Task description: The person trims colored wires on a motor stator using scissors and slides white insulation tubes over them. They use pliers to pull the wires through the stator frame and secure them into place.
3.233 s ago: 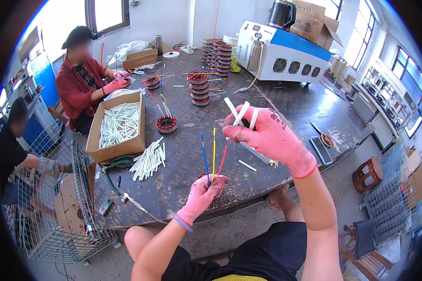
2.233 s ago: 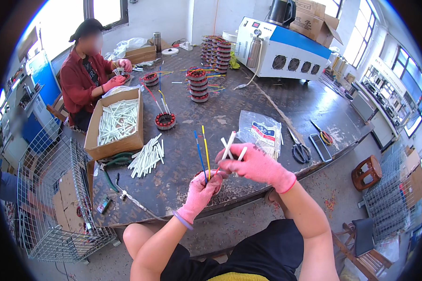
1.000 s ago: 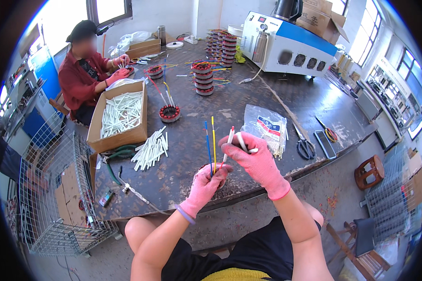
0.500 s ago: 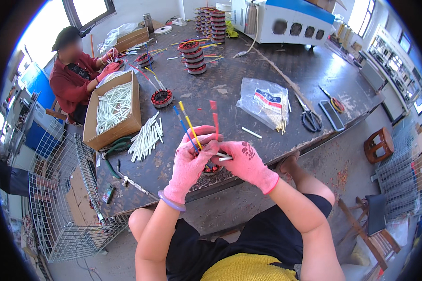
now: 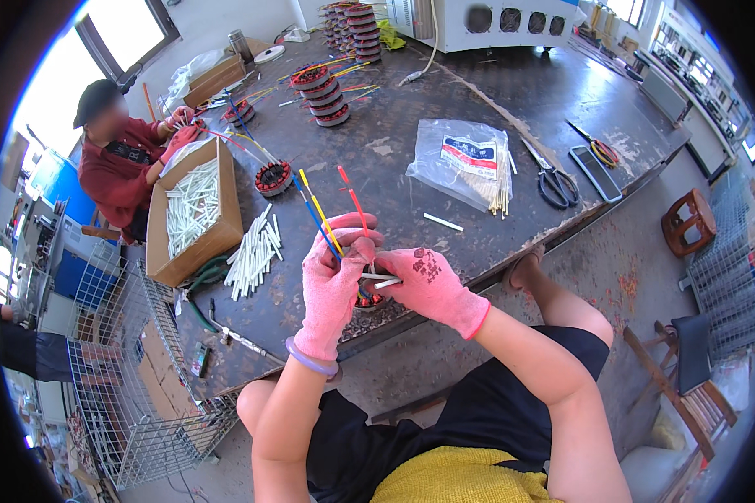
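Here the left hand [image 5: 331, 285] has its fingers pinching a red wire [image 5: 354, 201] — a blue wire [image 5: 316, 217] and a yellow wire [image 5: 321, 209] rise just left of them. The right hand's [image 5: 434, 290] fingers grip white tubes [image 5: 386, 283]; just below them — a wound ring [image 5: 367, 299].

The knitted gloves [image 5: 440, 293] seem of matt cloth, the held tubes [image 5: 387, 283] smooth and matt; the tabletop [image 5: 554, 88] is glossy (though scuffed in places), the box [image 5: 214, 230] of plain cardboard, the bag [image 5: 432, 155] of shiny clear plastic
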